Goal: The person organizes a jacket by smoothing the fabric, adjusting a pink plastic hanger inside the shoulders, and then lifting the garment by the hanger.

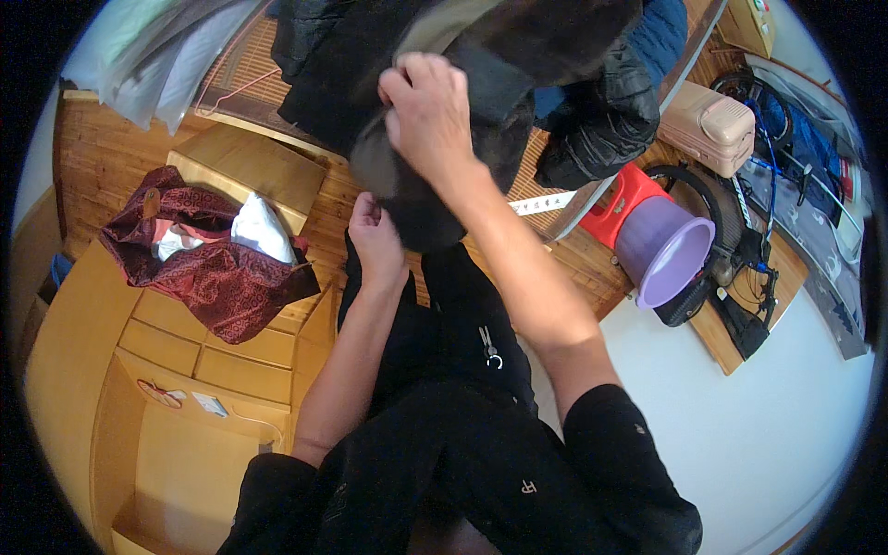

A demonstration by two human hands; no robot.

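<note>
A dark garment (492, 90) with a greyish-brown part hangs in front of me, partly blurred. My right hand (433, 111) is closed on its upper part, fingers curled into the cloth. Lower down and to the left, my left hand (378, 236) has its fingers curled at the garment's edge; the cloth between them is mostly hidden. Behind the garment, a black puffy jacket (600, 114) and a dark blue quilted piece (662, 41) lie on a bed with a bamboo mat (531, 163).
A dark red patterned bag (229, 298) with white cloth in it rests at left by a wooden box (257, 166). A pink wire hanger (239, 91) lies near plastic-covered clothes (173, 55). At right are a purple bucket (659, 243), red stool (617, 198), beige suitcase (707, 128) and bicycle (760, 166).
</note>
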